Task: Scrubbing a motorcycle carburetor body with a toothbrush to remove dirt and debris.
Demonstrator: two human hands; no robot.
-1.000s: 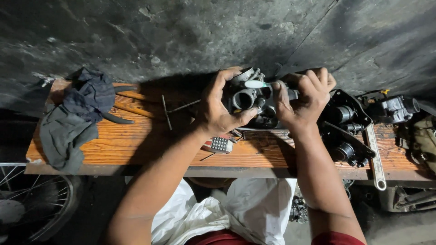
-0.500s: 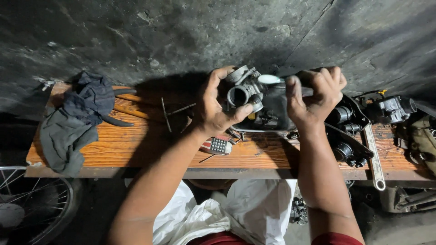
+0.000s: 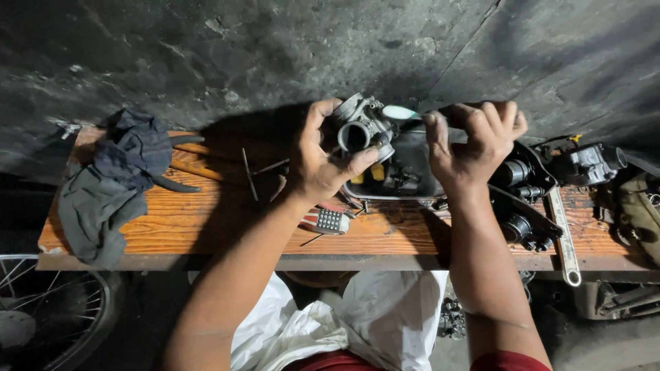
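My left hand (image 3: 317, 163) grips a grey metal carburetor (image 3: 362, 126) and holds it up above the wooden bench (image 3: 199, 220), its round bore facing me. My right hand (image 3: 473, 141) is closed around a toothbrush (image 3: 401, 113) whose pale head touches the top of the carburetor. Just below both hands lies a dark metal tray (image 3: 405, 180) with small parts, some of them yellow.
A dark rag (image 3: 113, 175) lies at the bench's left end. Thin metal rods (image 3: 249, 173) and a small keypad phone (image 3: 328, 220) lie near my left wrist. Black engine parts (image 3: 526, 199), a long wrench (image 3: 564, 235) and another metal part (image 3: 584, 163) lie on the right. A spoked wheel (image 3: 48, 309) stands lower left.
Both hands have lifted the carburetor higher off the tray and away from me. The brush has stayed against the carburetor's top.
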